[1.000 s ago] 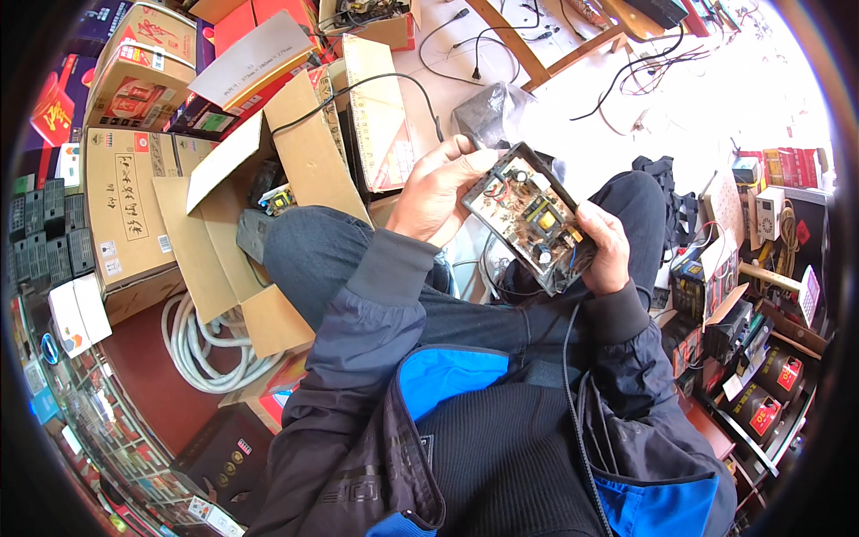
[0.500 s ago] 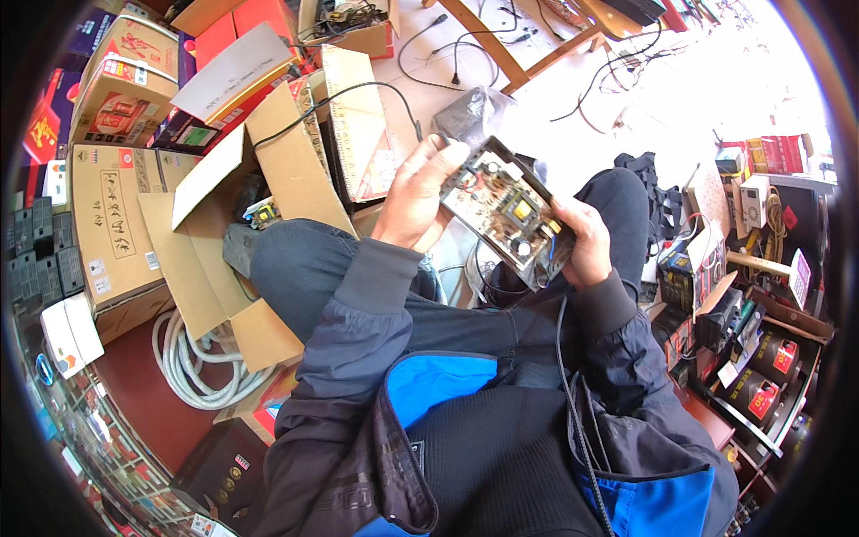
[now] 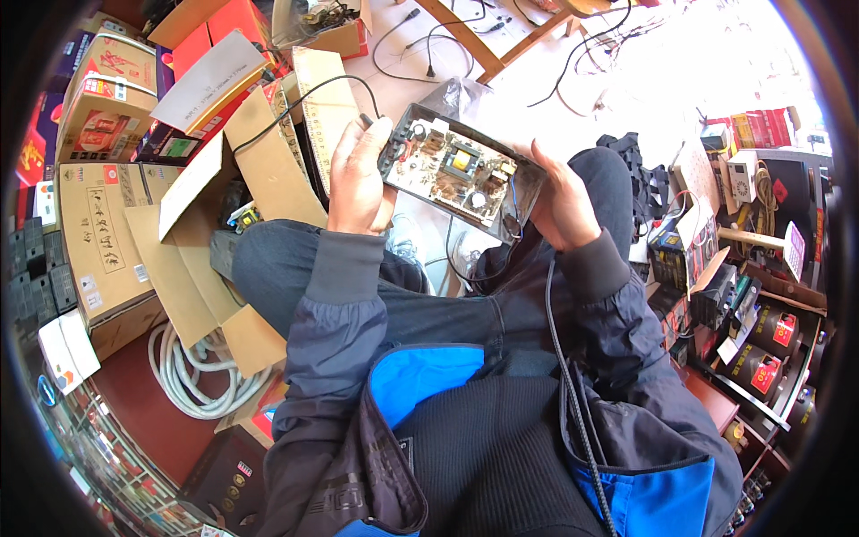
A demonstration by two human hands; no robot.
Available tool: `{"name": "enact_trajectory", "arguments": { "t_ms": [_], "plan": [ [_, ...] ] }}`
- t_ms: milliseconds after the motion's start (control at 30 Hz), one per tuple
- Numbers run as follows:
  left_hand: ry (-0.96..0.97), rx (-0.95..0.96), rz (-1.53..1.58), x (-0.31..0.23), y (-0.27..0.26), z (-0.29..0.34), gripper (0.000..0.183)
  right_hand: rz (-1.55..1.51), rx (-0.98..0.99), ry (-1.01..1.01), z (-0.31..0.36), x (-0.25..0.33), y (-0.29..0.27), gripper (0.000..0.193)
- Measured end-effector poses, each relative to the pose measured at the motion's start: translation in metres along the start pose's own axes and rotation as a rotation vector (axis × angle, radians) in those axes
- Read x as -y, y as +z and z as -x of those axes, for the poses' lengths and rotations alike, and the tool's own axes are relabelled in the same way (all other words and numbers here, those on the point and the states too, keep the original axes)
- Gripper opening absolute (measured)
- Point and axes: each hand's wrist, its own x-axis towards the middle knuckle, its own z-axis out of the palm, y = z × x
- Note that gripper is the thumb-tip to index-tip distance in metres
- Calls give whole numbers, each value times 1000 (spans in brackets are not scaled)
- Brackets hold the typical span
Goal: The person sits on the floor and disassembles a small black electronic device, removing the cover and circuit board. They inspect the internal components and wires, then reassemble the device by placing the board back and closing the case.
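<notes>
Above my lap, both hands hold a black plastic case (image 3: 417,115) with a dusty circuit board (image 3: 438,183) in it, tilted down to the right. A yellow-topped transformer (image 3: 460,162) stands on the board's middle, and a blue wire runs near its right end. My left hand (image 3: 358,174) is closed round the case's left end, its thumb on the edge and a black cable beside it. Along the right end rests my right hand (image 3: 565,199), thumb stretched up and apart from the board; its other fingers are mostly hidden behind the case.
An open cardboard box (image 3: 192,268) with electronic parts stands at my left knee, near more cartons (image 3: 106,233) and a coiled grey hose (image 3: 192,376). Loose cables (image 3: 429,67) lie on the floor ahead, by a wooden stool (image 3: 474,45). Boxes and black speakers (image 3: 759,371) crowd the right.
The case has moved left and its board now faces me more squarely. My right hand's thumb has lifted off the board to the case's edge. My left hand has shifted left with the case.
</notes>
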Motion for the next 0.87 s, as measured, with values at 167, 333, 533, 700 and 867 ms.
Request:
{"name": "enact_trajectory", "arguments": {
  "t_ms": [167, 333, 533, 700, 867],
  "plan": [
    [38, 4, -97, 0, -1, 1, 6, 546, -144, -86, 20, 15, 6, 70],
    [64, 54, -145, 8, -2, 2, 4, 686, -112, -181, 27, 56, 22, 84],
    [68, 120, -338, 13, -1, 3, 6, 1038, 21, -79, -21, 66, 59, 78],
    [46, 120, -292, 14, -2, 5, 8, 1295, 111, -78, -60, 45, 83, 76],
    [-59, 108, -34, 14, -6, 8, 14, 1276, 143, -64, -63, 38, 82, 76]
  ]
}}
